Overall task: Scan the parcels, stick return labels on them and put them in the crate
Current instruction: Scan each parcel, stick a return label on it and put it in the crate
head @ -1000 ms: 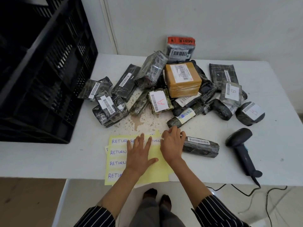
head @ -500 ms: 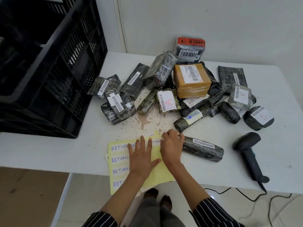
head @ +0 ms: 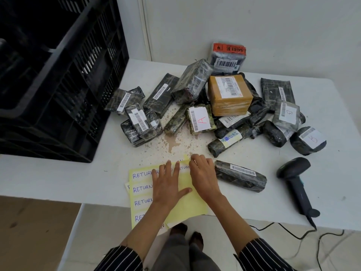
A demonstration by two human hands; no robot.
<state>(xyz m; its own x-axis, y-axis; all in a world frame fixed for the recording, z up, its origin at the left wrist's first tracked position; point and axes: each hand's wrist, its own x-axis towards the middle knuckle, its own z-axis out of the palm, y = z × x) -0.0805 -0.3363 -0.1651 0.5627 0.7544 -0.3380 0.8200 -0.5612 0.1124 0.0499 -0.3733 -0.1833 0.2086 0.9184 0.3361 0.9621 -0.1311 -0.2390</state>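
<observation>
A yellow sheet of white RETURN labels (head: 142, 189) lies at the table's near edge. My left hand (head: 168, 184) presses flat on it with spread fingers. My right hand (head: 203, 177) has its fingertips curled at the sheet's top right corner, picking at a label there. A black wrapped parcel with a barcode (head: 241, 176) lies just right of that hand. A black handheld scanner (head: 297, 178) lies further right. A pile of several wrapped parcels (head: 199, 120) and a brown box (head: 228, 94) fills the table's middle. The black crate (head: 58, 79) stands at the left.
The white table (head: 58, 182) carries a brown stain (head: 172, 141) between the pile and the sheet. The scanner's cable (head: 293, 231) hangs off the front edge. A wall stands behind the table. Feet show below the edge.
Both hands have stayed on the label sheet; the right hand's fingers have curled a little more at the top corner. The camera has shifted slightly.
</observation>
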